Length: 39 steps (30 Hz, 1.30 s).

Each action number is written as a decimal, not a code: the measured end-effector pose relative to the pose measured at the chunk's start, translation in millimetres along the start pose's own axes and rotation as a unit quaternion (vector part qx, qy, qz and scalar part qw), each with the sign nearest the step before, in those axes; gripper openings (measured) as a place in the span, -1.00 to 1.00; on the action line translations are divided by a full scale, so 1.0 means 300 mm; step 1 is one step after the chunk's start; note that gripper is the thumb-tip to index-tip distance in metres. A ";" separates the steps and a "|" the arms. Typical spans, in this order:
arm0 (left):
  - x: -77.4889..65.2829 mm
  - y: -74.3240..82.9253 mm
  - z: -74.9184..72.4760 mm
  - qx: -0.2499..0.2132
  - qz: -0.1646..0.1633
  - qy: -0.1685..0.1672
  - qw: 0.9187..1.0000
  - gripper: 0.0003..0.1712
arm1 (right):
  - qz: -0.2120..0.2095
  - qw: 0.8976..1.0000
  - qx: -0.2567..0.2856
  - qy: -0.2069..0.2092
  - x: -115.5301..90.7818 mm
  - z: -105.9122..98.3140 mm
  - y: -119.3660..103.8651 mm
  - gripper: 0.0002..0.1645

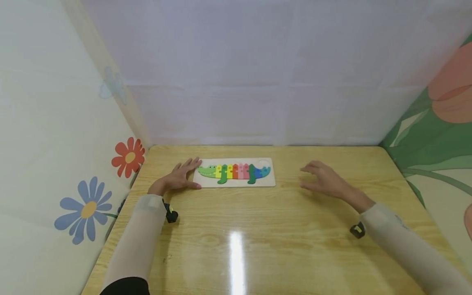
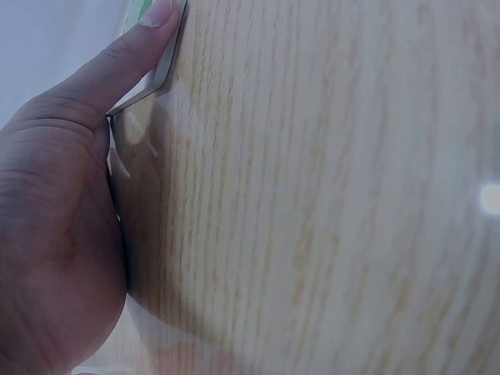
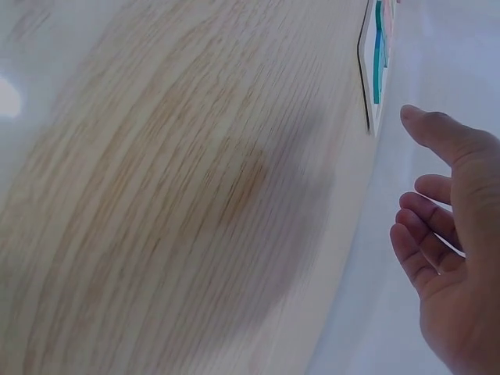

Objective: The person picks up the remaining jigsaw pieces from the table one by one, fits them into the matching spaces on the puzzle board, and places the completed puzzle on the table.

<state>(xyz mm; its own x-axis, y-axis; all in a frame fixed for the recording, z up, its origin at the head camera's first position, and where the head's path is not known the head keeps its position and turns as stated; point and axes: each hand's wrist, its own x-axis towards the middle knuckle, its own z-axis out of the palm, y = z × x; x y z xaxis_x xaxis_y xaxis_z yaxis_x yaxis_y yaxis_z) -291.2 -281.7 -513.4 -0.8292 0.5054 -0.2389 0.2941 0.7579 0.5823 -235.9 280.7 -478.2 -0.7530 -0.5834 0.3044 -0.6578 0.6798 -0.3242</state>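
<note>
A flat wooden crocodile puzzle (image 1: 234, 173) lies near the table's far edge. Its coloured pieces run from a light green head at the left through yellow, orange, pink and dark green to a blue tail, on a pale board (image 1: 206, 183). At the board's left end rests my left hand (image 1: 178, 176), thumb and fingers spread, touching its lower and upper corners. In the left wrist view the straight thumb (image 2: 117, 70) lies over the board's edge. My right hand (image 1: 324, 180) hovers right of the board, apart from it, fingers loosely bent and holding nothing.
The wooden table (image 1: 280, 237) has a bright light reflection at its front. A pale cloth wall (image 1: 236, 73) stands behind it. Printed flower panels close in the left and right sides. Each wrist carries a small black device (image 1: 171, 214).
</note>
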 end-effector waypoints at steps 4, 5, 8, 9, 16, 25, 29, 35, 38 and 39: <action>0.000 0.001 -0.002 0.001 0.004 0.001 1.000 0.26 | -0.024 0.999 -0.008 0.027 -0.022 -0.009 0.010 -0.35; 0.000 0.000 -0.003 0.001 0.005 0.001 1.000 0.26 | -0.027 0.999 -0.010 0.031 -0.028 -0.011 0.012 -0.34; 0.001 -0.001 -0.004 0.001 0.007 0.002 1.000 0.26 | -0.021 0.999 -0.009 0.034 -0.044 -0.018 0.017 -0.33; 0.002 -0.002 -0.004 0.000 0.008 0.003 1.000 0.25 | -0.016 0.999 -0.008 0.032 -0.049 -0.022 0.018 -0.32; 0.002 -0.002 -0.002 0.001 0.008 0.002 1.000 0.26 | -0.004 0.999 -0.006 0.032 -0.080 -0.042 0.019 -0.31; 0.009 -0.001 -0.004 0.007 0.011 0.004 1.000 0.25 | 0.017 0.999 -0.005 0.039 -0.120 -0.072 0.027 -0.31; 0.006 0.002 -0.008 0.001 0.012 0.003 1.000 0.26 | 0.044 0.999 -0.005 0.027 -0.146 -0.083 0.032 -0.31; 0.002 0.001 -0.007 -0.004 0.011 0.002 1.000 0.27 | 0.056 0.998 -0.011 0.034 -0.183 -0.093 0.042 -0.32; 0.001 -0.002 -0.004 -0.008 0.009 0.003 1.000 0.28 | 0.059 0.997 -0.012 0.039 -0.202 -0.099 0.046 -0.33; 0.001 -0.002 -0.002 -0.009 0.009 0.003 1.000 0.27 | 0.059 0.997 -0.011 0.040 -0.208 -0.101 0.048 -0.33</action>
<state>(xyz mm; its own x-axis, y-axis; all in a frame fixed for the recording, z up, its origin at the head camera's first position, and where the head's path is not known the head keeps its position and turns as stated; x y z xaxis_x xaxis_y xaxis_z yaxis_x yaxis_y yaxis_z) -292.1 -282.4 -513.4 -0.8270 0.5162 -0.2228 0.3004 0.7407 0.6009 -197.8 340.4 -474.8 -0.8211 -0.4617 0.3356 -0.5629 0.7521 -0.3427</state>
